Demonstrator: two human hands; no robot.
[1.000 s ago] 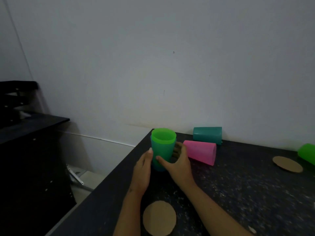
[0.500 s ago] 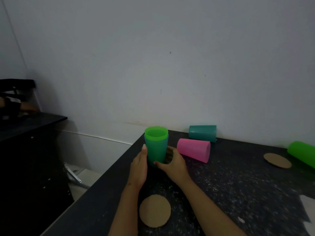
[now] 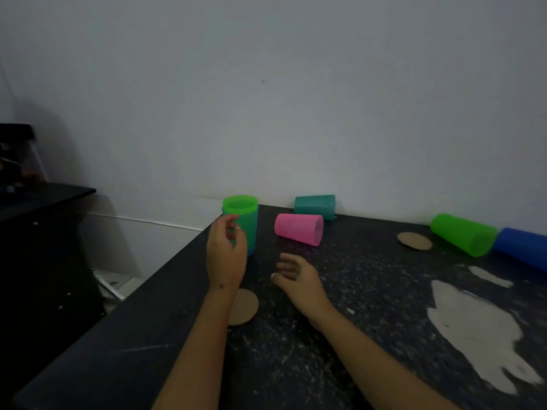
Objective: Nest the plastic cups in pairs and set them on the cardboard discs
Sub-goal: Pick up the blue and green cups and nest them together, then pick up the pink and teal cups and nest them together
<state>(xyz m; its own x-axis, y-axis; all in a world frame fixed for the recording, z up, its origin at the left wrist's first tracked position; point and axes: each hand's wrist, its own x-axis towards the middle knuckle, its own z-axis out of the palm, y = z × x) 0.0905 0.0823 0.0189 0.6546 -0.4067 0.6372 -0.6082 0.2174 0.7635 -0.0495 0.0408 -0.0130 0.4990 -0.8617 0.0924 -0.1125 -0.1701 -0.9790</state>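
A nested pair, a light green cup inside a teal cup (image 3: 244,220), stands upright near the table's far left corner. My left hand (image 3: 226,255) hovers just in front of it, fingers loosely curled, holding nothing. My right hand (image 3: 296,276) is lower and to the right, open over the tabletop. A cardboard disc (image 3: 244,306) lies partly under my left wrist. A pink cup (image 3: 299,229) and a teal cup (image 3: 315,206) lie on their sides behind. A second disc (image 3: 414,241) lies farther right, beside a tipped green cup (image 3: 463,234) and a blue cup (image 3: 522,248).
The dark speckled table (image 3: 355,335) ends at a left edge with a drop to the floor. A white wall rises right behind it. A pale patch (image 3: 479,329) marks the tabletop at right. A black cabinet (image 3: 44,232) stands to the left.
Both hands have let go of the nested cups and drawn back toward me; the right hand moved down and right. The view shifted, bringing the green and blue cups into sight at right.
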